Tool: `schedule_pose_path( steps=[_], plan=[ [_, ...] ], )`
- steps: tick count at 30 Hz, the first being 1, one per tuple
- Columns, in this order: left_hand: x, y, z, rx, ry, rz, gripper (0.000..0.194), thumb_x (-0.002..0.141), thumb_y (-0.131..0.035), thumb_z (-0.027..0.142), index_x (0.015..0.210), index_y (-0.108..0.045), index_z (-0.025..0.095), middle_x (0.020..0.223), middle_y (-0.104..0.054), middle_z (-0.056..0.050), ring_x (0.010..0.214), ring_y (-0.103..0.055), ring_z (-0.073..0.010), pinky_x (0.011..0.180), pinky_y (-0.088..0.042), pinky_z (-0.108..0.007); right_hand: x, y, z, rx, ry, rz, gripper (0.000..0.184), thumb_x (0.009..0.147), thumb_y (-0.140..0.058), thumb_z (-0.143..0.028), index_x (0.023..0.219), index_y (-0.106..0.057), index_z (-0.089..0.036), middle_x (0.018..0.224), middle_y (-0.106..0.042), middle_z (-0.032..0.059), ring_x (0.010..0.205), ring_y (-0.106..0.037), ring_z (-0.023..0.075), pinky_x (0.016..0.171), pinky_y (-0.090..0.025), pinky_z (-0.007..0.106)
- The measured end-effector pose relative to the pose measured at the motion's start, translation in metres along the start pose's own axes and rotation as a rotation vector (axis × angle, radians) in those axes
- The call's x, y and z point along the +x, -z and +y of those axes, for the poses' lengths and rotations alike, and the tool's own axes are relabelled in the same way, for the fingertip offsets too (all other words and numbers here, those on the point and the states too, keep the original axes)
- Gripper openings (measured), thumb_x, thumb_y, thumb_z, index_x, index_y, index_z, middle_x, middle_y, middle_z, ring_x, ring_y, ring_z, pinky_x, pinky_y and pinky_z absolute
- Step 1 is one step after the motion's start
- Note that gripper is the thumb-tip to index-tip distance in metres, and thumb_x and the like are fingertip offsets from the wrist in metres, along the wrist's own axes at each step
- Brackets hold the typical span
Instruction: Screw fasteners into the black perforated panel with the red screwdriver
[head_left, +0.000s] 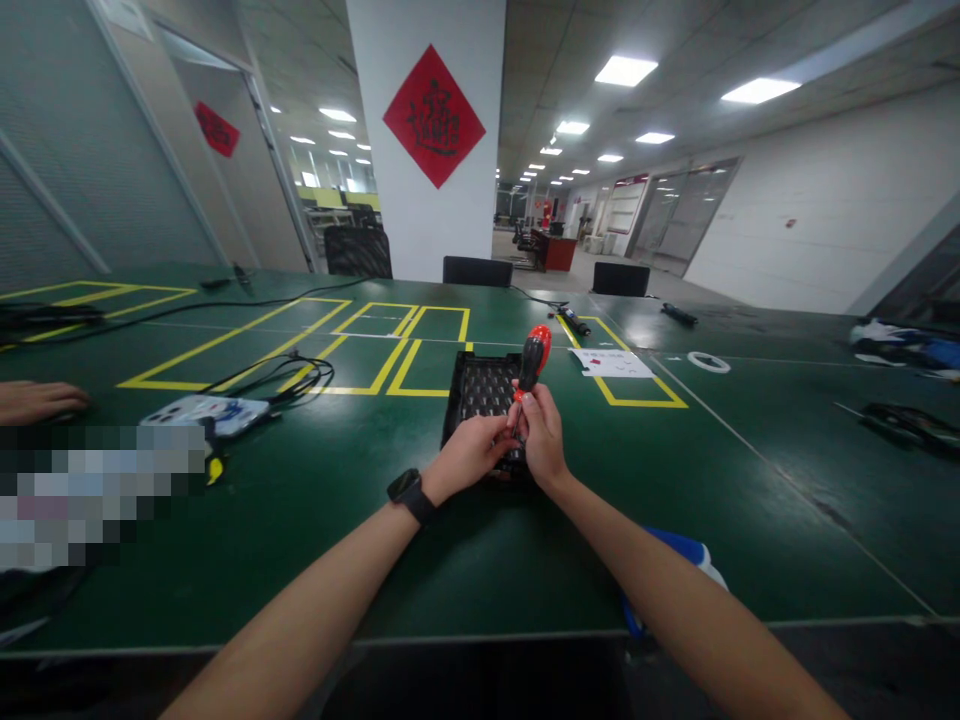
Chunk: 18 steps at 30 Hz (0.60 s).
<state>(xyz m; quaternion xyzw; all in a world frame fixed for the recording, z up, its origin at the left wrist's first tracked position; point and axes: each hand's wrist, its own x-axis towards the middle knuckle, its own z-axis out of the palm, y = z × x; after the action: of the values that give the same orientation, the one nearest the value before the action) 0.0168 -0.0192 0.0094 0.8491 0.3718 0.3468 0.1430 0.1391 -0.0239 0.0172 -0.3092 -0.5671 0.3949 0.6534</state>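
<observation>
From the head camera, here's the red-and-black screwdriver (535,358), upright over the black case (487,390) on the green table (315,540). Right hand (544,435) curls closed around its lower end; left hand (474,455) pinches near the tip, fingers nearly closed, exact grip unclear. Both hide the shaft's end and the case's near part. Rows of small bits (487,382), too blurry to identify, fill the case.

Forward-and-down head view over both hands (510,432)
</observation>
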Motion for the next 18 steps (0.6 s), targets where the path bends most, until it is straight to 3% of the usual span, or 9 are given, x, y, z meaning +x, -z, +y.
schedule_pose_path(
  steps=[7,18],
  plan=[
    [0.0014,-0.0026,-0.0057,-0.232,0.053,-0.010,0.013,0.074,-0.059,0.024,0.079,-0.058,0.012,0.067,-0.059,0.000,0.060,-0.051,-0.0105,0.059,-0.039,-0.021,-0.0006,-0.0012,0.0003,0.015,-0.013,-0.003,0.022,0.085,-0.043,-0.038,0.096,-0.047,-0.019,0.057,-0.044,-0.0058,0.047,-0.039,0.0066,0.046,-0.033,0.018],
    [0.0020,-0.0014,-0.0074,-0.325,0.024,-0.088,0.018,0.082,-0.045,0.019,0.084,-0.061,0.011,0.078,-0.063,-0.004,0.072,-0.054,-0.0131,0.070,-0.043,-0.024,0.0030,0.0010,0.0051,0.016,-0.071,0.016,0.031,0.085,-0.040,-0.041,0.104,-0.050,-0.019,0.056,-0.045,-0.0061,0.040,-0.032,0.0048,0.036,-0.025,0.017]
  ],
)
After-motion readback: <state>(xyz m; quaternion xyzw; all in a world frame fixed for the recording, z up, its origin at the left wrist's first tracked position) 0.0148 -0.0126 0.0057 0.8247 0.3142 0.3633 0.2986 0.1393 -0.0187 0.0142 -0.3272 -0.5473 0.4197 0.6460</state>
